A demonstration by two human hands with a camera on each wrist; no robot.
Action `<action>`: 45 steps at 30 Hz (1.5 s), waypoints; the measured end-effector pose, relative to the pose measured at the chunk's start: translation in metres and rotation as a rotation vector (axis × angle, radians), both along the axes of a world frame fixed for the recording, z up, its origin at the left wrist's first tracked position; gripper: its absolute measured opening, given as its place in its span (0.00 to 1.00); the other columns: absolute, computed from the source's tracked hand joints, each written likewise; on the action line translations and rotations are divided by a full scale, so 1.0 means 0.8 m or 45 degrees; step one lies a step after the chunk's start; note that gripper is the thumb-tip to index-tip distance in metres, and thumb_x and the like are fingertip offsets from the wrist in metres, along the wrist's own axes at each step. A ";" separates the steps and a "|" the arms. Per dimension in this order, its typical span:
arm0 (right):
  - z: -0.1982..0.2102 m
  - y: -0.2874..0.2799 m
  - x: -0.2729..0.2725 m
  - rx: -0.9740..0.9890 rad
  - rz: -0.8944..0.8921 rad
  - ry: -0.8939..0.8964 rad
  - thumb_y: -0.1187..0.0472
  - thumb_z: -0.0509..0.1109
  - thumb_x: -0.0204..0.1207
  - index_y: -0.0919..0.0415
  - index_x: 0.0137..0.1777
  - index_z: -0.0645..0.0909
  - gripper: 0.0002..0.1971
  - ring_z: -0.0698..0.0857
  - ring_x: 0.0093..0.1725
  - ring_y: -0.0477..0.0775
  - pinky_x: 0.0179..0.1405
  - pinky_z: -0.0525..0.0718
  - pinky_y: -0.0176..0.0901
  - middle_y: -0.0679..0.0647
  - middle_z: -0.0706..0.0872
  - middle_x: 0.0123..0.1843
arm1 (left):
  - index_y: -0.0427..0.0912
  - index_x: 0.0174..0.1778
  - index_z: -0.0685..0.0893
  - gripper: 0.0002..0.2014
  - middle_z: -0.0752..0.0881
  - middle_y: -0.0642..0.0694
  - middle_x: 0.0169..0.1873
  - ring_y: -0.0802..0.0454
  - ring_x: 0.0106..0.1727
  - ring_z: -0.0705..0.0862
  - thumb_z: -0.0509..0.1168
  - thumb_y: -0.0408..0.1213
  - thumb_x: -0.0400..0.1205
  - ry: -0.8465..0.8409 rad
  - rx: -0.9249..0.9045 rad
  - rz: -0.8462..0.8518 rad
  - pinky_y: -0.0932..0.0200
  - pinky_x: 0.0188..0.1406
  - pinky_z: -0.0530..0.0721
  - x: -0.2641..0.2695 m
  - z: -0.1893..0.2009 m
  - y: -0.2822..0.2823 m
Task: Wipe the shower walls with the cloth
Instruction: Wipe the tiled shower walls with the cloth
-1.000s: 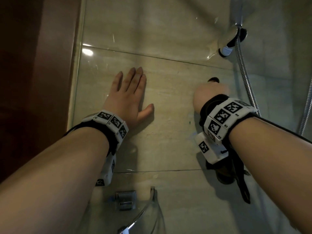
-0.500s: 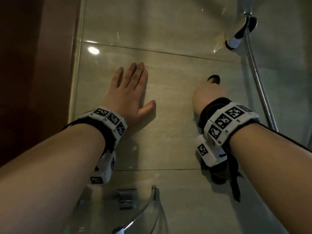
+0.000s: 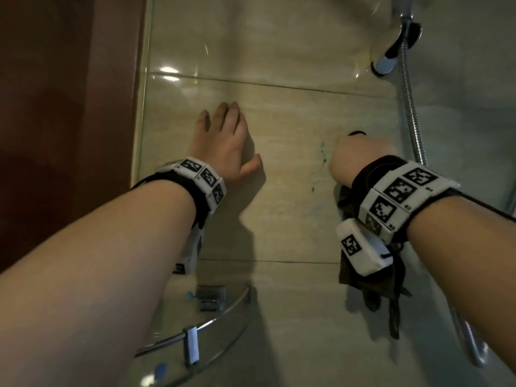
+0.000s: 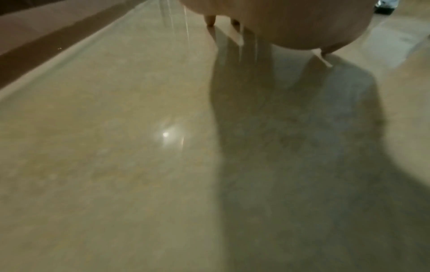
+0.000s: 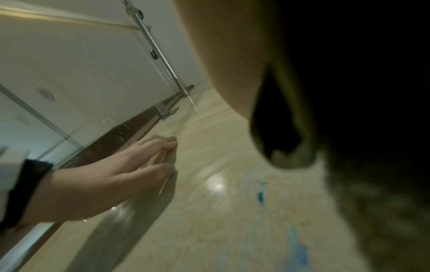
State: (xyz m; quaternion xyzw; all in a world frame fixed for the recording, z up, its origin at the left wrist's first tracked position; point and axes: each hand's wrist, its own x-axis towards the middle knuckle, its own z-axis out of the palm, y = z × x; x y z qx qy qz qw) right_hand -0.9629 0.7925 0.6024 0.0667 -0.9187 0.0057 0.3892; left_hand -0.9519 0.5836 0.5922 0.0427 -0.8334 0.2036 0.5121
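Note:
My left hand [image 3: 223,141] lies flat, fingers straight, on the beige tiled shower wall [image 3: 284,219]. To its right, my right hand [image 3: 357,157] is curled in a fist around a dark cloth [image 3: 371,289], pressing it to the wall. The cloth's loose end hangs below the wrist. Blue smears [image 3: 322,155] mark the tile just left of the fist. In the right wrist view the cloth [image 5: 372,165] fills the right side, with blue smears [image 5: 260,197] beside it and my left hand [image 5: 104,174] beyond. The left wrist view shows only my palm [image 4: 291,22] on the tile.
A chrome shower holder [image 3: 391,54] and its metal hose [image 3: 410,107] run down the wall's right side. A glass corner shelf [image 3: 195,331] with metal brackets juts out below my left arm. A glass panel edge [image 3: 142,107] and a brown surface [image 3: 55,107] bound the left.
Both hands stay almost where they were on the wall. The view has shifted, and blue smears now show clearly on the tile left of the right fist.

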 end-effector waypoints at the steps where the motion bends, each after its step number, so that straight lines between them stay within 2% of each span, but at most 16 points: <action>1: -0.004 0.006 0.000 -0.028 0.053 0.035 0.66 0.56 0.81 0.64 0.45 0.71 0.05 0.79 0.41 0.59 0.43 0.74 0.47 0.58 0.74 0.42 | 0.33 0.80 0.60 0.39 0.57 0.35 0.81 0.38 0.82 0.55 0.52 0.60 0.82 0.007 0.025 -0.010 0.39 0.79 0.52 0.002 0.003 0.005; 2: -0.010 0.011 -0.001 -0.054 0.117 0.080 0.66 0.56 0.81 0.66 0.50 0.71 0.04 0.78 0.37 0.57 0.40 0.73 0.45 0.57 0.74 0.40 | 0.32 0.78 0.63 0.36 0.60 0.35 0.80 0.38 0.81 0.57 0.53 0.58 0.83 0.015 0.045 -0.023 0.40 0.78 0.53 0.004 0.005 0.012; 4: -0.022 0.022 -0.012 -0.103 0.250 0.143 0.65 0.56 0.81 0.66 0.71 0.69 0.18 0.75 0.32 0.56 0.33 0.72 0.44 0.55 0.75 0.36 | 0.33 0.77 0.64 0.32 0.60 0.36 0.79 0.39 0.80 0.57 0.54 0.54 0.84 0.012 0.061 -0.056 0.39 0.77 0.53 0.006 0.008 0.027; 6: -0.036 0.032 -0.021 -0.198 0.441 0.172 0.63 0.56 0.81 0.56 0.83 0.60 0.29 0.78 0.39 0.60 0.37 0.79 0.48 0.58 0.78 0.41 | 0.36 0.81 0.59 0.32 0.54 0.39 0.83 0.40 0.83 0.52 0.54 0.52 0.86 -0.021 0.056 -0.095 0.38 0.78 0.51 0.002 0.005 0.043; 9: -0.052 0.053 -0.029 -0.281 0.632 0.295 0.62 0.59 0.81 0.51 0.82 0.63 0.28 0.78 0.44 0.63 0.42 0.76 0.49 0.63 0.77 0.55 | 0.41 0.85 0.52 0.33 0.46 0.44 0.86 0.45 0.85 0.45 0.53 0.50 0.87 -0.047 0.061 -0.141 0.40 0.80 0.49 -0.012 -0.006 0.064; 11: -0.060 0.063 -0.032 -0.249 0.637 0.348 0.62 0.61 0.81 0.52 0.80 0.67 0.26 0.75 0.44 0.60 0.40 0.70 0.45 0.61 0.71 0.61 | 0.43 0.86 0.48 0.32 0.43 0.47 0.86 0.47 0.86 0.43 0.50 0.48 0.88 -0.036 0.075 -0.162 0.42 0.80 0.47 -0.023 -0.015 0.071; 14: -0.071 0.071 -0.038 -0.222 0.726 0.382 0.64 0.63 0.80 0.57 0.78 0.70 0.25 0.75 0.46 0.61 0.41 0.73 0.46 0.62 0.68 0.66 | 0.46 0.86 0.45 0.31 0.40 0.49 0.85 0.50 0.85 0.40 0.47 0.47 0.89 0.032 0.118 -0.187 0.44 0.81 0.40 -0.038 -0.027 0.070; 17: -0.080 0.067 -0.040 -0.162 0.783 0.414 0.64 0.62 0.80 0.59 0.77 0.68 0.24 0.77 0.50 0.65 0.41 0.80 0.52 0.65 0.67 0.67 | 0.49 0.86 0.42 0.29 0.39 0.50 0.85 0.52 0.85 0.37 0.42 0.49 0.90 0.075 0.176 -0.208 0.46 0.81 0.34 -0.051 -0.036 0.064; 19: -0.081 0.057 -0.040 -0.146 0.728 0.364 0.60 0.59 0.82 0.56 0.81 0.61 0.27 0.76 0.52 0.65 0.42 0.76 0.50 0.64 0.67 0.65 | 0.49 0.86 0.42 0.28 0.39 0.49 0.85 0.51 0.85 0.37 0.40 0.49 0.90 0.106 0.164 -0.210 0.48 0.79 0.32 -0.058 -0.041 0.061; 22: -0.076 0.038 -0.034 -0.169 0.676 0.180 0.54 0.53 0.83 0.50 0.85 0.46 0.32 0.78 0.47 0.60 0.42 0.75 0.49 0.58 0.74 0.54 | 0.48 0.86 0.45 0.29 0.43 0.48 0.86 0.50 0.85 0.40 0.39 0.50 0.88 0.181 0.126 -0.220 0.48 0.79 0.33 -0.065 -0.046 0.058; 25: -0.069 0.020 -0.029 -0.176 0.710 0.089 0.55 0.52 0.83 0.47 0.85 0.41 0.33 0.80 0.40 0.60 0.41 0.79 0.50 0.57 0.79 0.42 | 0.48 0.86 0.48 0.31 0.46 0.47 0.86 0.49 0.86 0.42 0.39 0.51 0.86 0.206 0.100 -0.229 0.46 0.80 0.36 -0.067 -0.046 0.056; 28: -0.058 0.006 -0.032 -0.180 0.705 0.028 0.53 0.50 0.84 0.43 0.85 0.43 0.31 0.80 0.45 0.61 0.46 0.79 0.50 0.61 0.82 0.51 | 0.47 0.86 0.47 0.31 0.45 0.47 0.86 0.49 0.86 0.42 0.37 0.51 0.85 0.195 0.089 -0.211 0.45 0.80 0.37 -0.068 -0.045 0.054; 30: -0.052 0.000 -0.037 -0.209 0.715 -0.046 0.52 0.49 0.85 0.40 0.84 0.45 0.29 0.81 0.56 0.63 0.55 0.79 0.51 0.63 0.81 0.66 | 0.48 0.86 0.46 0.31 0.45 0.47 0.86 0.49 0.86 0.42 0.36 0.51 0.85 0.198 0.079 -0.194 0.46 0.80 0.36 -0.068 -0.044 0.053; 32: -0.048 -0.002 -0.040 -0.231 0.727 -0.100 0.52 0.48 0.85 0.38 0.84 0.48 0.28 0.79 0.66 0.64 0.62 0.78 0.51 0.62 0.75 0.75 | 0.48 0.86 0.47 0.31 0.45 0.47 0.86 0.49 0.86 0.42 0.37 0.51 0.86 0.210 0.062 -0.193 0.47 0.79 0.36 -0.068 -0.044 0.052; 39: -0.051 -0.003 -0.053 -0.343 0.751 -0.061 0.53 0.50 0.83 0.36 0.82 0.56 0.27 0.79 0.64 0.63 0.60 0.79 0.53 0.61 0.78 0.72 | 0.47 0.86 0.48 0.31 0.47 0.46 0.86 0.48 0.86 0.44 0.36 0.52 0.86 0.239 0.048 -0.215 0.48 0.79 0.36 -0.070 -0.046 0.052; 45: -0.047 -0.001 -0.061 -0.454 0.760 -0.072 0.55 0.51 0.83 0.38 0.83 0.56 0.28 0.76 0.69 0.63 0.59 0.74 0.50 0.60 0.73 0.77 | 0.47 0.86 0.49 0.31 0.48 0.47 0.86 0.49 0.86 0.45 0.36 0.52 0.86 0.266 0.039 -0.224 0.48 0.79 0.37 -0.073 -0.046 0.049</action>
